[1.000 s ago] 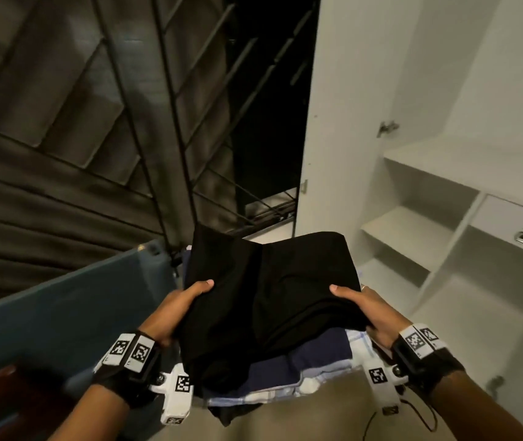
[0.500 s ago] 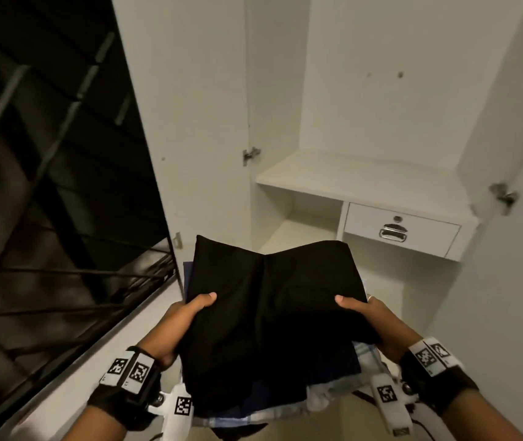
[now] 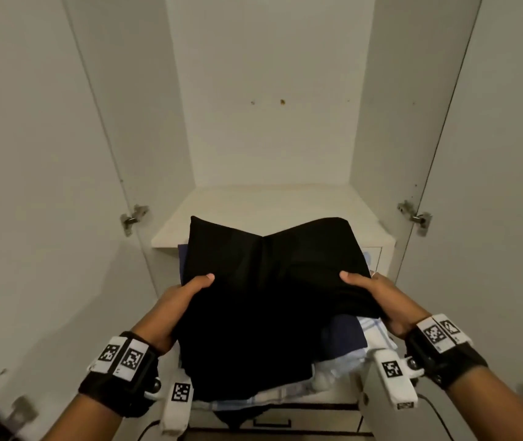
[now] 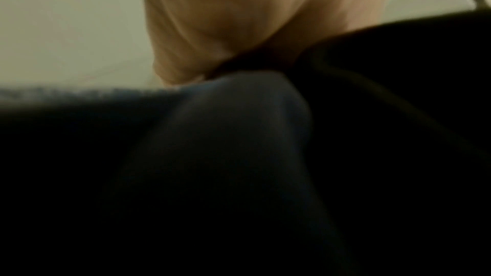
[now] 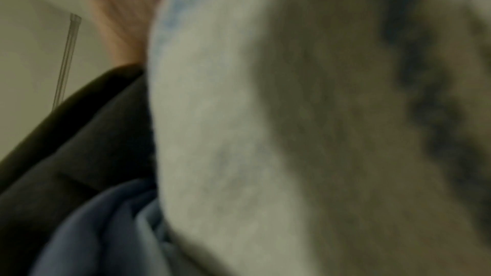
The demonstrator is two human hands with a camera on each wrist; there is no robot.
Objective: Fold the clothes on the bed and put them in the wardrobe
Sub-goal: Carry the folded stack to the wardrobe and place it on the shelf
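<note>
Both hands clamped on one stack of folded clothes (image 3: pixel 273 313), held level in front of the chest. Left hand (image 3: pixel 177 300) grips the stack's left edge: thumb lies on top of the black garment (image 3: pixel 269 291), remaining fingers hidden beneath. Right hand (image 3: pixel 378 297) mirrors it on the right edge, thumb on top, fingers under the pile.

Stack order as seen from the head view: black garment uppermost, a crease running down its middle; navy garment (image 3: pixel 343 335) below it, showing at the right and at the far left corner; pale checked cloth (image 3: pixel 371 332) lowest, spilling out at the right and near edges. Left wrist view, blurred: palm against dark and navy fabric (image 4: pixel 239 112). Right wrist view, blurred: pale cloth (image 5: pixel 226 133) filling most of the frame, black and navy folds at lower left.

Stack held before the open wardrobe (image 3: pixel 269 90), far edge over the front lip of the white shelf (image 3: pixel 273 202); whether it touches the shelf cannot be told. Both doors swung wide, a metal hinge (image 3: pixel 133 218) at left and another hinge (image 3: pixel 416 218) at right. Small marks on the back panel
</note>
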